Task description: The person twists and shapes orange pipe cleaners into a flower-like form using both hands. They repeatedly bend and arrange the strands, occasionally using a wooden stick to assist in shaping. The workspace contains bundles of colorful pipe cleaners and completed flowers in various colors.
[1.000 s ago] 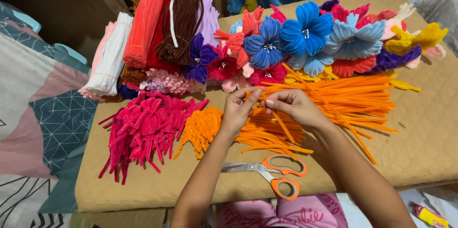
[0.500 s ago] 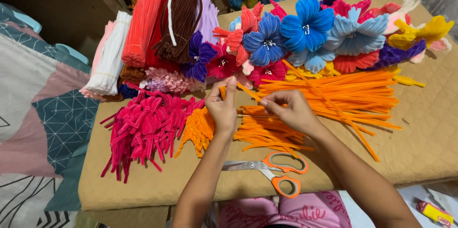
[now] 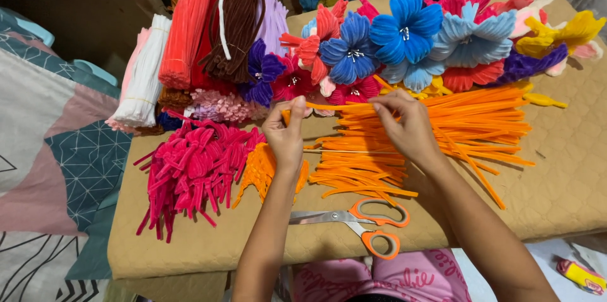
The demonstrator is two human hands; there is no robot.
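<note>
Between left hand and right hand: orange pipe cleaner, ends hidden by fingers

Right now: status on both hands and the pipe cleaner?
Left hand and right hand each pinch one end of an orange pipe cleaner, stretched level between them. Orange pile beneath. Scissors lie apart, nearer the body.

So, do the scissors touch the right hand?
Apart. The head view shows bare mat between the scissors and the right hand.
</note>
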